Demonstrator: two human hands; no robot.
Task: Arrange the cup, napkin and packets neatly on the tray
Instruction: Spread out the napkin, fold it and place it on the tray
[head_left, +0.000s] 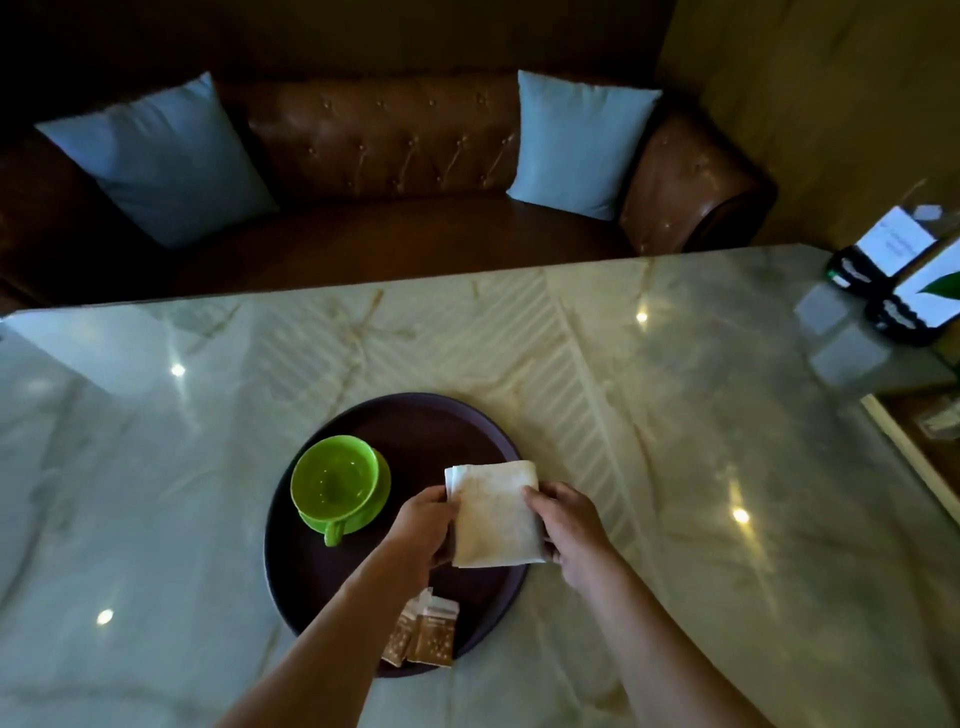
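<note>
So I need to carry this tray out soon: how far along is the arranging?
Mostly there. The green cup on its saucer already sits on the left of the round tray, and the brown packets lie at its near edge. In hand: the left hand and right hand hold the folded napkin over the tray's right side. Left: laying the napkin flat, perhaps squaring the overlapping packets.

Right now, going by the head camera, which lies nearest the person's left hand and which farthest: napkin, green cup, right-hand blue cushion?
1. Napkin, held by the left hand at its left edge.
2. Green cup, left, on the tray.
3. Right-hand blue cushion, far back on the sofa.
</note>
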